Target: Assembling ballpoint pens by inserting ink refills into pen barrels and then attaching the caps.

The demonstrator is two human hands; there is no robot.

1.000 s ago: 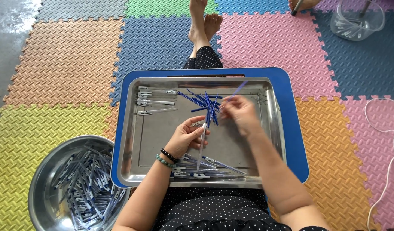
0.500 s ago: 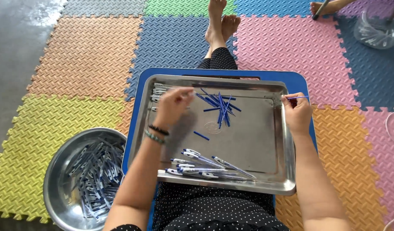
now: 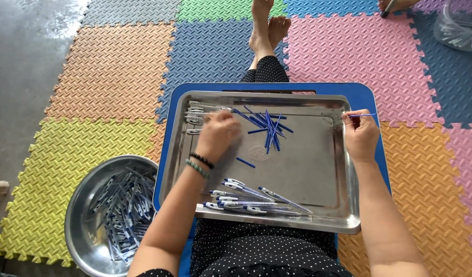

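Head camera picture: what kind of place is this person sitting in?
Probably a home-style floor workspace for putting pens together by hand: colourful foam mats cover the floor, a steel tray of pen parts rests on the lap, and a metal bowl holds more.

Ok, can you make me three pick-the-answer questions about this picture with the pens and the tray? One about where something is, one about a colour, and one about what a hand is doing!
1. Where is the round metal bowl of pen parts?
A. on the tray
B. on the floor mats, left of the tray
C. by the feet

2. What colour are the thin refills piled on the metal tray?
A. blue
B. red
C. green

3. What is the right hand doing?
A. resting flat
B. pinching one thin blue refill
C. gripping the bowl

Answers:
1 B, it sits on the mats beside the tray.
2 A, the pile is blue.
3 B, the stick pokes from its fingertips.
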